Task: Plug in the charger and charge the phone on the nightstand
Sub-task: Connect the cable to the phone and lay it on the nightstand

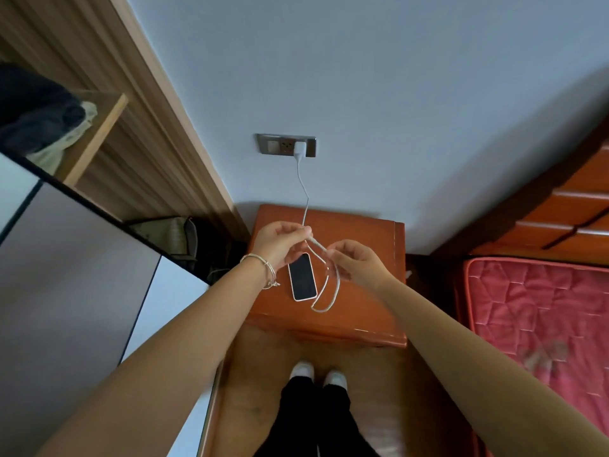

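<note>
Head view, contents as seen.

Charger [300, 148]: white, seated in the wall socket plate [286, 145] on the far wall, above the nightstand.

Cable [324, 275]: white, run down from the charger to the hands; the slack is gathered in a loop that hangs just right of the phone. The free plug end cannot be made out.

Phone [302, 277]: laid flat, screen up and dark, on the counter [362, 275], an orange-brown nightstand, toward its left-centre. No cable is seen joined to it.

Left hand [280, 242]: held above the far end of the phone, fingers pressed together in a pinch on the cable where it comes down from the wall. A bracelet [268, 270] is worn at the wrist.

Right hand [354, 260]: held right of the phone, fingers pinching the cable loop.

Bed with red mattress [534, 311]: at right. Wardrobe [99, 159]: at left.

Judged stage: wall end done, phone end not yet connected.

Judged risks: the charger may be tugged loose from the socket if the taut upper run is pulled; the loop may kink or tangle while being undone; the phone may be dragged toward the near edge by a snagged cable.
</note>
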Available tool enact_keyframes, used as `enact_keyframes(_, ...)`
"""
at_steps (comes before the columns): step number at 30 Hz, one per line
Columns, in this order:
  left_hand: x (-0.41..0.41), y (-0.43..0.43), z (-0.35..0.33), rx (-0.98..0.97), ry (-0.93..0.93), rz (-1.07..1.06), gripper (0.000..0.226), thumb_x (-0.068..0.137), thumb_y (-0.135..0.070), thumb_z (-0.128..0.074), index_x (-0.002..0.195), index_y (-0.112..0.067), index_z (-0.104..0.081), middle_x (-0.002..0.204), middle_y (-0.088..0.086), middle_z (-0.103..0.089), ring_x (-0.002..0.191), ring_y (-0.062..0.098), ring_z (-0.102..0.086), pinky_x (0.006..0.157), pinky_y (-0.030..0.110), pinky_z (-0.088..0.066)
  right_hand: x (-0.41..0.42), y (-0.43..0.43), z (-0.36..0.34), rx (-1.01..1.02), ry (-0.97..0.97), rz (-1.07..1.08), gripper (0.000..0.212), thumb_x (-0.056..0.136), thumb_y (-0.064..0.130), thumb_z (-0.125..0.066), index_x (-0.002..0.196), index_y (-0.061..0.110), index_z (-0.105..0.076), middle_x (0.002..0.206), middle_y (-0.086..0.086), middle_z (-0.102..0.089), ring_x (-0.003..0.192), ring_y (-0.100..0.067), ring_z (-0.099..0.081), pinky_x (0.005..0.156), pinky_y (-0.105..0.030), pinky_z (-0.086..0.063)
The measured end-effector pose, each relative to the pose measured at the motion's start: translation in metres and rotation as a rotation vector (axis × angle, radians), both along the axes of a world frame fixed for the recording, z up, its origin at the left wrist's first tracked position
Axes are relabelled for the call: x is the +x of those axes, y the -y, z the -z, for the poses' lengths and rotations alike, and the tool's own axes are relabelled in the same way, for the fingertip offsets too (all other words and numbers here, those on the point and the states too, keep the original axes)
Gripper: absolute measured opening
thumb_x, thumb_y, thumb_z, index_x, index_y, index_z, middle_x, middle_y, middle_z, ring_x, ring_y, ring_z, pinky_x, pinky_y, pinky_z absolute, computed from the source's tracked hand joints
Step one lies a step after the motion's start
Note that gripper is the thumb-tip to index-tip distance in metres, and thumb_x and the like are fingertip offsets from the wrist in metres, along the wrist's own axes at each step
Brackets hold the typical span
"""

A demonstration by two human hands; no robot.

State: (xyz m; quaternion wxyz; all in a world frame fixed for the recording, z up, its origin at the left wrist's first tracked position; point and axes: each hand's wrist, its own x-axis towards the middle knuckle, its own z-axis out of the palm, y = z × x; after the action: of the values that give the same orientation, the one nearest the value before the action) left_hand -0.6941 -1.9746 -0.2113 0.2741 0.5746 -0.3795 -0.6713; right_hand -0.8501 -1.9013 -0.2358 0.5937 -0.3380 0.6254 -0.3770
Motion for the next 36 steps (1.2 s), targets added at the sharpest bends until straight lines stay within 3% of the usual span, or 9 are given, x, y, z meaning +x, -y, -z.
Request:
enact_keyframes(4, 0.015, 0.021, 0.034, 0.083, 0.040, -0.008, 0.008, 0.080, -0.018, -0.071, 0.081, -0.016, -0.064, 0.071, -0.002, -0.072, 0.060, 0.006, -0.064, 0.058, 0.022, -0.054, -0.007, 0.010, 0.023, 0.056, -0.035, 0.116, 0.011, 0.092, 0.019, -0.057, 0.089, 0.017, -0.067, 0.070, -0.001, -0.061, 0.061, -0.012, -0.055, 0.060, -0.021, -0.051)
enact_keyframes(7, 0.023, 0.037, 0.071, 0.122, 0.065, -0.051, 0.004, 0.084, -0.013, -0.066, 0.083, -0.014, -0.062, 0.077, 0.001, -0.071, 0.059, 0.006, -0.064, 0.058, 0.020, -0.055, -0.012, 0.015, 0.049, 0.130, -0.020, 0.283, 0.012, 0.089, 0.024, -0.061, 0.089, 0.015, -0.068, 0.062, 0.003, -0.055, 0.054, -0.008, -0.049, 0.059, -0.023, -0.050)
enact_keyframes(10, 0.026, 0.042, 0.115, 0.182, 0.124, -0.091, 0.004, 0.086, -0.011, -0.063, 0.088, -0.014, -0.062, 0.083, 0.002, -0.070, 0.071, 0.010, -0.065, 0.064, 0.024, -0.055, -0.017, 0.018, 0.084, 0.180, -0.063, 0.348, 0.015, 0.088, 0.028, -0.062, 0.092, 0.015, -0.069, 0.058, 0.005, -0.052, 0.045, -0.004, -0.046, 0.051, -0.020, -0.046)
enact_keyframes(16, 0.023, 0.039, 0.207, 0.365, 0.143, -0.121, 0.014, 0.088, -0.009, -0.059, 0.102, -0.008, -0.063, 0.092, 0.008, -0.072, 0.088, 0.019, -0.067, 0.066, 0.028, -0.052, -0.022, 0.013, 0.167, 0.288, -0.078, 0.383, 0.016, 0.095, 0.021, -0.051, 0.085, 0.018, -0.063, 0.063, 0.004, -0.054, 0.047, -0.005, -0.044, 0.049, -0.020, -0.042)
enact_keyframes(20, 0.019, 0.038, 0.258, 0.379, 0.201, -0.082, 0.010, 0.088, -0.009, -0.059, 0.097, -0.011, -0.064, 0.093, 0.006, -0.072, 0.089, 0.018, -0.067, 0.068, 0.027, -0.053, -0.025, 0.008, 0.212, 0.301, -0.134, 0.327, 0.019, 0.094, 0.025, -0.051, 0.079, 0.025, -0.062, 0.060, 0.006, -0.052, 0.044, -0.005, -0.040, 0.043, -0.019, -0.035)
enact_keyframes(24, 0.016, 0.043, 0.292, 0.359, 0.284, -0.079, 0.009, 0.086, -0.008, -0.062, 0.086, -0.016, -0.063, 0.101, 0.005, -0.067, 0.095, 0.017, -0.064, 0.064, 0.025, -0.053, -0.025, 0.006, 0.243, 0.264, -0.100, 0.314, 0.014, 0.092, 0.027, -0.055, 0.086, 0.022, -0.066, 0.053, 0.011, -0.050, 0.042, -0.003, -0.039, 0.040, -0.017, -0.033)
enact_keyframes(26, 0.017, 0.049, 0.305, 0.361, 0.301, -0.069, 0.007, 0.087, -0.009, -0.061, 0.092, -0.014, -0.062, 0.108, 0.005, -0.064, 0.102, 0.018, -0.061, 0.068, 0.027, -0.054, -0.024, 0.008, 0.256, 0.265, -0.067, 0.319, 0.016, 0.094, 0.022, -0.052, 0.086, 0.020, -0.065, 0.050, 0.012, -0.053, 0.041, -0.003, -0.041, 0.041, -0.016, -0.034)
enact_keyframes(30, 0.017, 0.059, 0.325, 0.423, 0.308, -0.063, 0.025, 0.088, -0.012, -0.061, 0.112, -0.010, -0.059, 0.116, 0.006, -0.057, 0.106, 0.019, -0.056, 0.072, 0.029, -0.052, -0.023, 0.012, 0.273, 0.320, -0.041, 0.343, 0.021, 0.097, 0.015, -0.043, 0.084, 0.019, -0.059, 0.055, 0.012, -0.064, 0.046, -0.002, -0.052, 0.044, -0.014, -0.040)
enact_keyframes(36, 0.008, 0.062, 0.337, 0.499, 0.317, -0.110, 0.008, 0.086, -0.015, -0.064, 0.093, -0.011, -0.062, 0.114, 0.008, -0.062, 0.093, 0.015, -0.058, 0.060, 0.026, -0.048, -0.018, 0.005, 0.286, 0.339, -0.013, 0.336, 0.020, 0.096, 0.019, -0.046, 0.084, 0.017, -0.061, 0.060, 0.010, -0.066, 0.048, -0.003, -0.055, 0.044, -0.014, -0.039)
